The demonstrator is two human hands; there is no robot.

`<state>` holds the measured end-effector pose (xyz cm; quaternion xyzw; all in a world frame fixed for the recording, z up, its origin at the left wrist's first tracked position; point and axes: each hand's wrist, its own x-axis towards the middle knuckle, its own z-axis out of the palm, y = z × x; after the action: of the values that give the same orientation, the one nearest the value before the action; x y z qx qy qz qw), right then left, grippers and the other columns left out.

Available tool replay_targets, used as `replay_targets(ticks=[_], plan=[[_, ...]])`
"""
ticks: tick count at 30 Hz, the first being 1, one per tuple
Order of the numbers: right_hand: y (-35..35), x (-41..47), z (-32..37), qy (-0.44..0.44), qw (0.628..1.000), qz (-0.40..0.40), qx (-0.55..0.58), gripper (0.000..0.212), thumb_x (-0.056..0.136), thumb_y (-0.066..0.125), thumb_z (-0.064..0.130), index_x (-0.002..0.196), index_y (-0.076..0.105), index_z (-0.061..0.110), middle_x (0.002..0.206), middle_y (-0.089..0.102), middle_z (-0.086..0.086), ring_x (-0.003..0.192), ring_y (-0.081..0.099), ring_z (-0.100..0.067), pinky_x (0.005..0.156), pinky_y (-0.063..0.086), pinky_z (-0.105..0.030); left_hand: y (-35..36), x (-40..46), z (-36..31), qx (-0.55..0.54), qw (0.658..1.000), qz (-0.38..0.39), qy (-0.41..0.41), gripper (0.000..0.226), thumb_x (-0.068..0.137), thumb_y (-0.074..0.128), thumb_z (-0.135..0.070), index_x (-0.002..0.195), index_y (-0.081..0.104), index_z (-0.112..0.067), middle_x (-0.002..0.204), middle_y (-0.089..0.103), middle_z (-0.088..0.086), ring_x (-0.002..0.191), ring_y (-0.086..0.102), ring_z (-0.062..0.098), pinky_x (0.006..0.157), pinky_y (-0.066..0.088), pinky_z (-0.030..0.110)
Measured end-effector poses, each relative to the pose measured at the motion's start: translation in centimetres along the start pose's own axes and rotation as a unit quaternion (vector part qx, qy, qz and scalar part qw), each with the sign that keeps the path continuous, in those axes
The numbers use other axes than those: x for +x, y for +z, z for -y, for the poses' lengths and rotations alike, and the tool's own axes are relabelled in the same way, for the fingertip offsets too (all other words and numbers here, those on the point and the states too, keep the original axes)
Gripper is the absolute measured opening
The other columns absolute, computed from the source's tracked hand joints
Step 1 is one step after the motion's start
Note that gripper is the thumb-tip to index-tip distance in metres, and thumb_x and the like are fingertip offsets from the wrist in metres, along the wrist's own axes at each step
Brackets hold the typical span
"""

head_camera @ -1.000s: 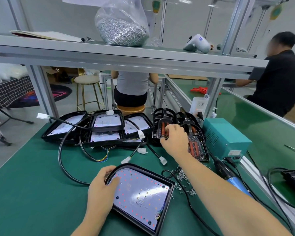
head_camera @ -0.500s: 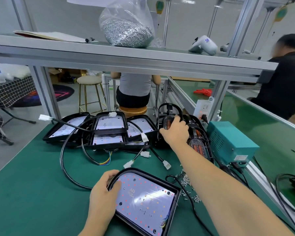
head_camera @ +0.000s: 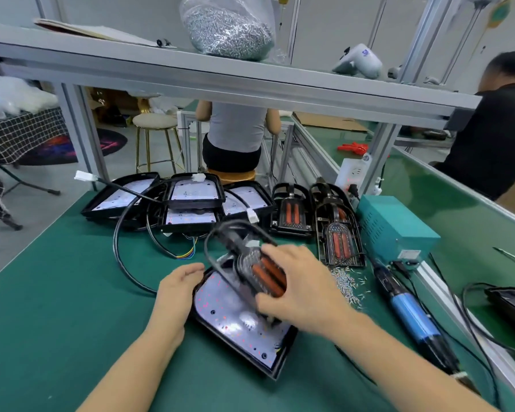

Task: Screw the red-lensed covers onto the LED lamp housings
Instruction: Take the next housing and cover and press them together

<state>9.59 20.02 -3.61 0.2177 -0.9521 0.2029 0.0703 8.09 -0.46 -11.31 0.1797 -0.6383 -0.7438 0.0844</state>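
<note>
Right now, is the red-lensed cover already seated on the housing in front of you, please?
Not seated: the right hand holds the red-lensed cover tilted above the housing, whose LED board is largely exposed.

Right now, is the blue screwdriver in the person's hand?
No, the blue screwdriver lies on the green table, while the right hand grips a red-lensed cover.

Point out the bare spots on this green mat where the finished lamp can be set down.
Bare green mat lies left of the looping black cable and left hand, to the bench edge. More lies nearest the camera, between the forearms.

Crowded: the far row of black LED housings, and right of the right hand, with loose screws and the blue electric screwdriver.
</note>
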Motion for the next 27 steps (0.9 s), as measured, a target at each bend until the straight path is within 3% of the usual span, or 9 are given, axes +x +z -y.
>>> replay_targets(ticks=[3,7,11,14,17,19,22,25,27], plan=[[1.3,-1.5,0.5,-0.019,0.999,0.042,-0.022,0.076,0.073,0.066,0.046,0.143,0.043,0.026,0.134,0.049,0.008,0.127,0.037,-0.016,0.110,0.033,-0.029,0.0,-0.1,-0.4,-0.035,0.999,0.016,-0.015,0.020,0.088,0.054,0.001,0.085,0.070,-0.011,0.080,0.074,0.002,0.075,0.066,0.014,0.076,0.051,0.029],[1.8,-2.3,0.9,-0.028,0.998,0.035,-0.035,0.083,0.066,0.048,0.061,0.141,0.047,0.024,0.131,0.051,0.008,0.121,0.041,-0.017,0.103,0.039,-0.029,-0.2,0.0,-0.4,-0.054,0.998,0.005,-0.027,0.019,0.092,0.050,0.000,0.089,0.067,-0.008,0.088,0.070,0.007,0.082,0.062,0.021,0.083,0.049,0.033],[2.5,-2.7,0.6,-0.030,0.995,0.063,-0.073,0.078,0.073,0.062,0.053,0.143,0.043,0.027,0.134,0.048,0.008,0.118,0.040,-0.017,0.098,0.038,-0.027,-0.1,-0.2,-0.6,-0.076,0.997,0.011,-0.026,0.010,0.089,0.054,-0.005,0.081,0.059,-0.006,0.073,0.057,0.009,0.069,0.051,0.019,0.066,0.041,0.028],[2.8,-2.9,0.6,-0.015,0.995,0.059,-0.076,0.073,0.073,0.063,0.051,0.139,0.045,0.027,0.132,0.050,0.008,0.115,0.039,-0.018,0.095,0.040,-0.028,0.0,-0.6,-0.4,-0.070,0.996,0.056,-0.010,0.011,0.088,0.054,-0.008,0.096,0.049,-0.013,0.090,0.042,0.008,0.082,0.036,0.022,0.064,0.031,0.032],[3.2,-3.0,1.2,0.001,0.994,0.055,-0.090,0.067,0.073,0.061,0.051,0.134,0.047,0.024,0.128,0.050,0.008,0.113,0.038,-0.018,0.092,0.043,-0.031,0.2,-1.1,-0.2,-0.095,0.994,0.053,-0.027,0.004,0.088,0.058,-0.007,0.092,0.060,-0.006,0.086,0.058,0.011,0.079,0.052,0.021,0.075,0.043,0.033],[3.4,-3.1,1.5,0.011,0.994,0.051,-0.099,0.066,0.074,0.060,0.051,0.133,0.047,0.023,0.128,0.050,0.007,0.113,0.038,-0.019,0.091,0.044,-0.032,0.4,-1.2,-0.1,-0.101,0.993,0.044,-0.039,0.016,0.088,0.058,0.000,0.102,0.063,-0.006,0.093,0.068,0.007,0.083,0.061,0.018,0.084,0.047,0.032],[3.8,-3.3,1.7,0.024,0.992,0.047,-0.112,0.064,0.077,0.058,0.051,0.133,0.045,0.023,0.129,0.048,0.006,0.114,0.037,-0.021,0.091,0.043,-0.032,0.8,-1.0,0.0,-0.083,0.995,0.049,-0.038,0.030,0.087,0.051,0.012,0.110,0.062,-0.005,0.096,0.069,0.006,0.085,0.063,0.018,0.085,0.047,0.031],[3.9,-3.4,1.6,0.019,0.992,0.045,-0.120,0.064,0.079,0.057,0.052,0.134,0.043,0.023,0.132,0.047,0.006,0.116,0.037,-0.020,0.095,0.040,-0.032,0.9,-0.7,-0.2,-0.028,0.998,0.050,-0.028,0.035,0.085,0.048,0.015,0.101,0.067,-0.009,0.101,0.070,0.009,0.091,0.063,0.022,0.089,0.047,0.035],[3.6,-3.6,1.5,0.007,0.994,0.052,-0.094,0.066,0.082,0.058,0.056,0.138,0.043,0.023,0.136,0.043,0.007,0.121,0.036,-0.019,0.099,0.038,-0.032,1.0,-0.6,-0.2,0.015,0.998,0.053,-0.002,0.042,0.082,0.047,0.017,0.090,0.070,-0.017,0.097,0.074,0.003,0.088,0.067,0.017,0.083,0.051,0.029]])
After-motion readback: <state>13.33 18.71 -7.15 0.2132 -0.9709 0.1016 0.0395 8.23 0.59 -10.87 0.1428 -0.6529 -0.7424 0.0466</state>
